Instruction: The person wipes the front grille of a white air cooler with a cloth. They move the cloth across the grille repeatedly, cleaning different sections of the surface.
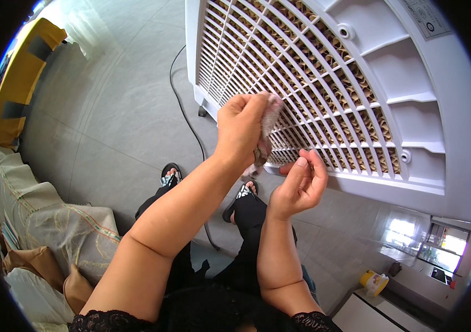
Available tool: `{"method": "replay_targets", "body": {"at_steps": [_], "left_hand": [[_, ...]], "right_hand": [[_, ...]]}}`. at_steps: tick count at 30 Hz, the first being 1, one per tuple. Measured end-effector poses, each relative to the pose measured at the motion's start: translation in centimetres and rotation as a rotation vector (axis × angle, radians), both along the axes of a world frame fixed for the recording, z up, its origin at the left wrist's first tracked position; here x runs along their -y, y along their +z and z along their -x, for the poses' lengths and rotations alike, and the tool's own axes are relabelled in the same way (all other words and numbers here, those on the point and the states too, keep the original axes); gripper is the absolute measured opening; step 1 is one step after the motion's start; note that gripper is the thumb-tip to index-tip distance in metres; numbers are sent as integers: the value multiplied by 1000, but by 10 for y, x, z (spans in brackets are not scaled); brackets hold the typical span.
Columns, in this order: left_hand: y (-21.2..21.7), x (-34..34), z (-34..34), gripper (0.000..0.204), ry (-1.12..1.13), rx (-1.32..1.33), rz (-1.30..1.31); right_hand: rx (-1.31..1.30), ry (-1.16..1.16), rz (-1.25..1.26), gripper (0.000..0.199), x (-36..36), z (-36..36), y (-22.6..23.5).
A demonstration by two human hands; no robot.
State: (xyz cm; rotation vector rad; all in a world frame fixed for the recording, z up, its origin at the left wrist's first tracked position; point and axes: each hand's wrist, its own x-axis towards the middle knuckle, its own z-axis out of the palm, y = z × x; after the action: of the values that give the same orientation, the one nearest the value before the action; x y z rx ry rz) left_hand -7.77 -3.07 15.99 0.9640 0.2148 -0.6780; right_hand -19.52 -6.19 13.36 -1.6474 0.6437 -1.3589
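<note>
A white air cooler [421, 127] with a slatted grille [279, 66] stands in front of me, its brown honeycomb pad showing behind the slats. My left hand [240, 128] is closed around a crumpled, pinkish-white rag [269, 115], which hangs down beside the grille's lower part. Whether the rag touches the slats, I cannot tell. Close to the grille's bottom edge is my right hand [300, 185], thumb and fingertips pinched together. Anything between those fingertips is too small or hidden to make out.
A dark power cord [188, 119] runs over the grey tiled floor [119, 105] near my sandalled feet. Sheer fabric [63, 221] drapes over furniture at the left, below a yellow object [22, 83] with dark patches. A yellow-and-white tub [374, 283] stands at the lower right.
</note>
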Motion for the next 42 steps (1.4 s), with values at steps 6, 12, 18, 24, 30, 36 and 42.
{"method": "replay_targets", "body": {"at_steps": [6, 12, 18, 24, 30, 36, 42], "left_hand": [[-11, 1, 10, 22, 13, -62, 102], [-3, -4, 16, 19, -221, 18, 48], [-4, 1, 21, 19, -226, 47, 8], [-10, -12, 4, 25, -205, 8, -67], [-5, -12, 20, 33, -244, 101, -166], [-11, -10, 11, 25, -236, 120, -65], [3, 2, 21, 22, -243, -347, 102]], "right_hand": [[26, 51, 17, 22, 3, 1, -3], [4, 41, 39, 23, 3, 2, -5], [-36, 42, 106, 22, 4, 2, -8], [18, 65, 84, 23, 5, 0, -6], [6, 82, 69, 23, 3, 0, -4], [1, 60, 38, 23, 7, 4, -3], [-3, 93, 93, 23, 9, 5, -9]]}}
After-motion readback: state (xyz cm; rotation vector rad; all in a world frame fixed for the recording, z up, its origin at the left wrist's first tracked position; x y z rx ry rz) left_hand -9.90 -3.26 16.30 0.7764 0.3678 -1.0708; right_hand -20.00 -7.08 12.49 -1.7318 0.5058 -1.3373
